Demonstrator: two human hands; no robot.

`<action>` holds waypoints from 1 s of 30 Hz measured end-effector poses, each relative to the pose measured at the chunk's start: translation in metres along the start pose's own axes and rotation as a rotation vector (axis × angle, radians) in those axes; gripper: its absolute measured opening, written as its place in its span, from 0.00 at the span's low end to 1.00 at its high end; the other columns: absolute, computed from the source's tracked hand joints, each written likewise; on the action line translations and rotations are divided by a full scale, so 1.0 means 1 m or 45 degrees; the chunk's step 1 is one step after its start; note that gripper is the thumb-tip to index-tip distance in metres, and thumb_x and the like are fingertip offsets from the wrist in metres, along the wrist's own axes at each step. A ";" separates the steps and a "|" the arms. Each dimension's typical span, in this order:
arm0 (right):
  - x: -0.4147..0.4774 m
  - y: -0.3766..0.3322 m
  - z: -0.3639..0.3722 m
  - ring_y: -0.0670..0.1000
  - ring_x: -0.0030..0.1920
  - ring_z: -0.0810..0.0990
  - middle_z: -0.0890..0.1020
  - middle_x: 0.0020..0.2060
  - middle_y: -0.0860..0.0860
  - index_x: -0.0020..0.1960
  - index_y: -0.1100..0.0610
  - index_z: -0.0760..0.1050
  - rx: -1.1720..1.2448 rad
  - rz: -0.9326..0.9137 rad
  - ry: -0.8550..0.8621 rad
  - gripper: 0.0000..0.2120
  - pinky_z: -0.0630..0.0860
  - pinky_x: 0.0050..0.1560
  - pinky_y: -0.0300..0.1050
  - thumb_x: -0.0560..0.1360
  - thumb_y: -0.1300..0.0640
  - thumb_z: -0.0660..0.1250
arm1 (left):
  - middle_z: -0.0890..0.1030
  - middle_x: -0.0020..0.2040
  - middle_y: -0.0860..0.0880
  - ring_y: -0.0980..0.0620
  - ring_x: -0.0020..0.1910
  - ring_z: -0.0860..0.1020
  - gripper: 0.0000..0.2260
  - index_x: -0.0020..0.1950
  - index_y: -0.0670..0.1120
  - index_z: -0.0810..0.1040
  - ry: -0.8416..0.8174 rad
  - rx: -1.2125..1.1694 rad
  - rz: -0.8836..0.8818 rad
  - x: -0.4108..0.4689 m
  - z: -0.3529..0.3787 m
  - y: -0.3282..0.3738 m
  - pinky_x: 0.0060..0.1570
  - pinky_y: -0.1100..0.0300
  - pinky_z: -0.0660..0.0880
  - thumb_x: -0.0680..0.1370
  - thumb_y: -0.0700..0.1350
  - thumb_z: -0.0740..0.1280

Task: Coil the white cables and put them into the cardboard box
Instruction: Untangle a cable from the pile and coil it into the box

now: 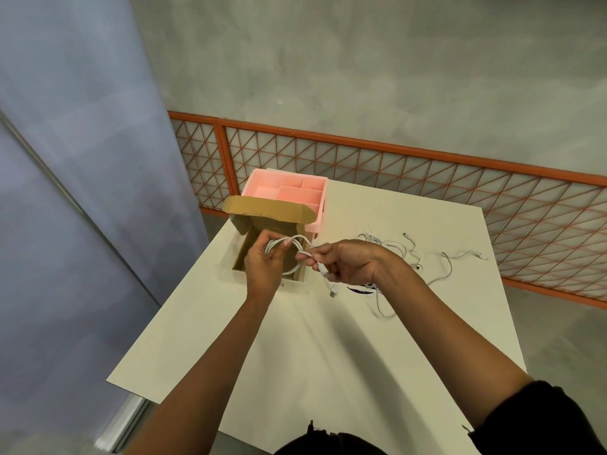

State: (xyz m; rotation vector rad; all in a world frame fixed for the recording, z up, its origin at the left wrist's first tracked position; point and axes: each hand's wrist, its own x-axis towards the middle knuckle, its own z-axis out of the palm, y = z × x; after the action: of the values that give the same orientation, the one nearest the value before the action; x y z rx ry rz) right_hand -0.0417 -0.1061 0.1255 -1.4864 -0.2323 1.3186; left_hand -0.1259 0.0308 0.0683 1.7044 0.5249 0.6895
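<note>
**A white cable held in loops over the open box**

Closest to the camera, two bare forearms reach forward over the pale table (345,349), and a black sleeve (542,418) covers the right upper arm at the lower right edge.

The left hand (262,267) hangs above the open cardboard box (266,213). Its fingers are curled round a coiled white cable (292,270), thumb on one side and fingertips on the other, so the loops stand bunched in its grip, partly over the box's mouth. The right hand (351,262) sits just to the right of the coil, apart from the left hand. Its thumb and fingers pinch the free tail of the same cable, close to a thicker white section. Below that pinch the tail droops, and a USB plug (333,293) dangles at its end, near the tabletop. I cannot tell whether the plug touches the surface.

The box stands on the left part of the table with its lid flap raised at the back, and its brown inside shows behind the left hand. To the right, behind the right wrist, a tangle of loose white cables (391,244) lies spread across the table, some strands trailing toward the right edge.

Directly behind the box's flap stands a pink divided organiser (289,188) with several compartments. Beyond the table runs an orange mesh railing (394,165), then a grey concrete floor (361,67). A bluish panel (65,159) fills the left side.
</note>
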 end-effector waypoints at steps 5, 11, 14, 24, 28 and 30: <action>0.004 0.006 0.008 0.43 0.40 0.74 0.78 0.47 0.49 0.54 0.58 0.78 0.317 0.024 -0.060 0.14 0.66 0.33 0.33 0.79 0.68 0.56 | 0.79 0.44 0.49 0.53 0.46 0.78 0.03 0.48 0.45 0.75 -0.009 -0.010 0.004 0.002 0.001 -0.004 0.44 0.65 0.76 0.77 0.44 0.67; -0.003 -0.005 0.003 0.44 0.38 0.72 0.77 0.39 0.47 0.64 0.59 0.75 -0.336 -0.121 0.020 0.19 0.67 0.33 0.33 0.79 0.70 0.54 | 0.78 0.43 0.50 0.51 0.46 0.77 0.03 0.47 0.45 0.76 -0.007 0.015 -0.026 0.003 -0.002 -0.010 0.48 0.59 0.76 0.77 0.44 0.68; -0.007 -0.010 -0.003 0.45 0.38 0.72 0.78 0.39 0.49 0.60 0.59 0.78 -0.502 -0.220 0.045 0.17 0.66 0.40 0.38 0.78 0.71 0.57 | 0.79 0.45 0.49 0.53 0.46 0.76 0.05 0.49 0.43 0.77 0.001 0.082 -0.007 0.004 -0.004 -0.010 0.45 0.64 0.74 0.77 0.43 0.68; -0.030 -0.017 -0.026 0.40 0.42 0.78 0.83 0.40 0.42 0.60 0.61 0.75 -0.798 -0.375 -0.343 0.15 0.74 0.48 0.33 0.78 0.72 0.57 | 0.79 0.49 0.48 0.49 0.49 0.76 0.05 0.50 0.46 0.76 0.067 0.227 -0.104 0.012 -0.015 -0.014 0.47 0.51 0.79 0.77 0.45 0.67; -0.031 -0.014 -0.028 0.41 0.44 0.80 0.83 0.40 0.43 0.54 0.60 0.76 -0.818 -0.366 -0.507 0.14 0.75 0.51 0.35 0.78 0.72 0.57 | 0.80 0.52 0.45 0.47 0.52 0.78 0.07 0.52 0.44 0.76 0.068 0.237 -0.096 0.019 -0.016 -0.015 0.44 0.66 0.74 0.77 0.46 0.67; -0.030 -0.010 -0.029 0.44 0.44 0.80 0.83 0.40 0.44 0.52 0.58 0.76 -0.784 -0.333 -0.582 0.13 0.75 0.53 0.38 0.78 0.72 0.58 | 0.80 0.53 0.46 0.49 0.52 0.77 0.08 0.54 0.44 0.76 0.073 0.229 -0.100 0.021 -0.015 -0.013 0.42 0.68 0.73 0.78 0.46 0.66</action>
State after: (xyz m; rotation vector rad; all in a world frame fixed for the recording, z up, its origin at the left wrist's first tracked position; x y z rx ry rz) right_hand -0.0243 -0.1397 0.1452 -1.5502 -1.1754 1.4218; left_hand -0.1210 0.0588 0.0621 1.8251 0.7079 0.6517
